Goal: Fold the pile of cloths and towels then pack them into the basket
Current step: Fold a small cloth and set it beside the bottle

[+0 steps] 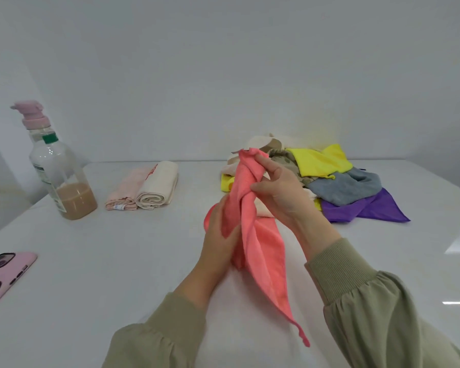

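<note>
2 long sleeves here, same muted olive-green on both. The left sleeve (154, 341) and right sleeve (383, 314) are baggy, soft fabric that puffs out and gathers into little pleats near the wrist. The right cuff (337, 264) is a wide knit band with fine ribs running lengthwise, same green. Left cuff (178, 304) is too blurry to read ribs on. Left hand (215, 248) and right hand (284, 200) are bare.

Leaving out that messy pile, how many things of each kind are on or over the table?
Bottles: 2, green-capped, pink-capped
Phone: 1
Folded cloths: 2, pink, cream
Coral cloth, held: 1
Total: 6
</note>
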The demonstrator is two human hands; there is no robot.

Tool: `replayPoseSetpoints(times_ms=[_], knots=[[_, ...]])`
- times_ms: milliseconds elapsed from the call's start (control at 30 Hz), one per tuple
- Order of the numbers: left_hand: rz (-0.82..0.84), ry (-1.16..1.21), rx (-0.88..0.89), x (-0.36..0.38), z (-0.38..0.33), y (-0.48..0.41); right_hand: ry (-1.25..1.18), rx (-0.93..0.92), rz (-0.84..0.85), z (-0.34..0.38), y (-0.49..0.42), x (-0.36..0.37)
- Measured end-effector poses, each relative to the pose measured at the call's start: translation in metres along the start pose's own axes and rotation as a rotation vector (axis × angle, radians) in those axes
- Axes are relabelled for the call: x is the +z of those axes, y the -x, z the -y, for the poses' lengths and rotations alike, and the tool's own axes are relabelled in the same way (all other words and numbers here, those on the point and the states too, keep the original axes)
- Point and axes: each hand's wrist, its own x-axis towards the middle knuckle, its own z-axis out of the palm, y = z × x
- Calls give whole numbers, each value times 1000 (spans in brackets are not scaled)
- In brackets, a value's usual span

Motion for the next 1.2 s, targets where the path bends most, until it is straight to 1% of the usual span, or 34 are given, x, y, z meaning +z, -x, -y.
replayPoseSetpoints(times_ms=[67, 133, 167, 233, 300, 367, 433, 533, 567, 633, 667, 733, 800, 867, 933, 967, 1000, 1067, 1133, 1200], knots=[[-53, 13, -34, 13, -8, 7, 97, 14, -2, -3, 0, 2], [-114, 58, -72, 20, -13, 11, 187, 40, -45, -6, -1, 1], [-131, 36, -46, 20, -13, 11, 234, 49, -65, -7, -1, 1], [-173, -89, 26, 16, -9, 10, 371, 45, -94, -9, 2, 2], [-263, -185, 62, 9, -5, 4, 593, -39, -196, -9, 4, 1], [-311, -198, 47, 0, -7, -4, 834, -176, -385, -7, 4, -3], [-258, -182, 11, -8, -19, -12, 1001, -290, -490, -7, 3, -13], [-144, -210, -2, -16, -41, -25, 1195, -309, -549, -5, -2, -23], [-118, -253, 3, -18, -47, -30, 1233, -330, -532, 0, -2, -24], [-70, -343, 4, -23, -61, -43, 1265, -427, -377, 13, -3, -22], [-51, -387, 6, -26, -69, -49, 1275, -438, -295, 22, -3, -20], [-10, -503, 20, -33, -85, -62, 1265, -369, -221, 38, -6, -16], [53, -654, 30, -40, -97, -73, 1270, -341, -271, 50, -11, -14], [97, -846, 26, -47, -107, -84, 1283, -370, -335, 64, -14, -13], [105, -991, -3, -56, -113, -95, 1334, -417, -388, 75, -16, -12], [97, -1017, -28, -61, -116, -99, 1394, -434, -415, 81, -18, -13], [82, -1005, -48, -66, -120, -101, 1471, -441, -441, 88, -20, -14], [23, -864, -76, -73, -126, -105, 1607, -405, -483, 98, -24, -17], [-89, -583, -120, -79, -133, -109, 1692, -346, -521, 107, -26, -19], [-179, -275, -146, -83, -139, -110, 1700, -327, -575, 113, -26, -24]])
